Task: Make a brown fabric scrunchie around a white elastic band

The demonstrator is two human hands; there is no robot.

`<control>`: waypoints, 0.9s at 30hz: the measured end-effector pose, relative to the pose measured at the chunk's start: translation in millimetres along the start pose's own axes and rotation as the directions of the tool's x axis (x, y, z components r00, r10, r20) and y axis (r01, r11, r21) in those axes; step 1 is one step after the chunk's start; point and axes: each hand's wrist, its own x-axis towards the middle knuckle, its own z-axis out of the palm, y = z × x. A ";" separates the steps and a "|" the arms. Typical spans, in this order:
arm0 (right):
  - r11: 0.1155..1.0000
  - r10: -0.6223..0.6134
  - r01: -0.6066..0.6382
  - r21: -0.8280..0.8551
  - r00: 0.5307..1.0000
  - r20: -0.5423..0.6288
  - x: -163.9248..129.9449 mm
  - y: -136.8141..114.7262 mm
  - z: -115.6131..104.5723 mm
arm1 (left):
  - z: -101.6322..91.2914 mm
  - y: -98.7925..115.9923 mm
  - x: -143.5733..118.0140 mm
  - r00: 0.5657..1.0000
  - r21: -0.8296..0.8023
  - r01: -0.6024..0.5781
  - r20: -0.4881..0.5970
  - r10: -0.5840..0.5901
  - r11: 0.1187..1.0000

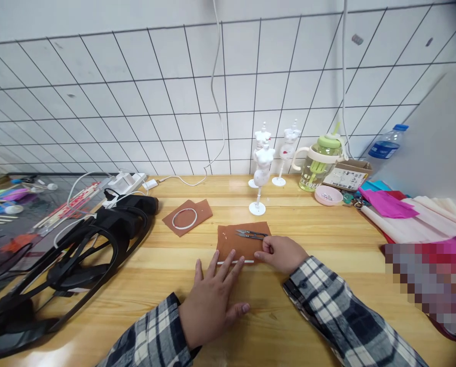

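Observation:
A rectangular piece of brown fabric (226, 247) lies flat on the wooden table in front of me. Along its near edge runs a thin white strip (247, 261), partly covered by fingers. My left hand (212, 300) is spread palm down, its fingertips resting on that near edge. At the right side of the cloth, my right hand (283, 253) is closed around the rear end of small dark thread snips (251, 234). Their blades point left over the fabric, slightly apart. A few tiny white bits lie left of the blades.
Brown fabric pieces (201, 208) with a white ring (184, 219) lie farther left. White mini mannequins (264, 160) stand behind. A lidded jug (320, 163), pink dish (328, 195) and coloured cloths (388, 204) are on the right. A black strapped headset-like object (98, 250) occupies the left.

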 end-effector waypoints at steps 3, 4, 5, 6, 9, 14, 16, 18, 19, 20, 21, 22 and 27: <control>0.990 -0.035 0.058 0.125 0.984 -0.174 -4.2 16.8 -9.6 | -27.6 -36.5 11.1 0.977 0.038 0.076 -0.202 -0.067 0.996; 0.989 -0.043 0.073 0.126 0.973 -0.229 -5.4 21.4 -12.0 | -37.0 -54.3 16.9 0.958 0.048 0.116 -0.270 -0.099 0.992; 0.987 -0.086 0.119 0.109 0.960 -0.267 -6.4 24.6 -13.5 | -45.1 -73.3 23.1 0.943 0.054 0.163 -0.301 -0.140 0.985; 0.980 -0.154 0.184 0.079 0.945 -0.288 -7.4 25.9 -13.9 | -51.0 -92.0 29.1 0.922 0.063 0.247 -0.323 -0.214 0.967; 0.928 -0.364 0.372 -0.015 0.897 -0.251 -9.7 18.2 -8.2 | -52.8 -135.4 39.9 0.834 0.062 0.495 -0.313 -0.454 0.866; 0.873 -0.485 0.461 -0.159 0.857 -0.175 -11.7 -4.5 11.4 | -32.6 -150.5 36.7 0.860 -0.009 0.426 -0.305 -0.409 0.905; 0.872 -0.470 0.444 -0.206 0.877 -0.101 -11.0 -8.0 18.4 | -29.0 -147.2 36.4 0.856 -0.030 0.401 -0.342 -0.387 0.916; 0.895 -0.403 0.383 -0.228 0.914 -0.048 -9.8 -9.3 24.5 | -27.8 -144.4 38.8 0.836 -0.090 0.403 -0.370 -0.406 0.911; 0.909 -0.362 0.342 -0.237 0.931 -0.046 -9.3 -9.8 27.2 | -27.5 -143.5 40.6 0.826 -0.139 0.404 -0.370 -0.426 0.904; 0.922 -0.323 0.300 -0.244 0.945 -0.059 -9.0 -10.3 29.5 | -27.1 -143.1 42.6 0.821 -0.193 0.399 -0.360 -0.443 0.896; 0.932 -0.289 0.262 -0.249 0.954 -0.078 -8.7 -10.9 31.4 | -26.5 -143.0 44.4 0.822 -0.246 0.389 -0.342 -0.455 0.888; 0.939 -0.267 0.236 -0.249 0.959 -0.096 -8.5 -11.4 32.8 | -25.6 -143.1 46.0 0.826 -0.291 0.381 -0.320 -0.464 0.878; 0.948 -0.283 0.256 -0.191 0.951 -0.126 -7.5 -10.1 31.2 | -20.3 -145.6 48.2 0.798 -0.500 0.355 -0.278 -0.535 0.790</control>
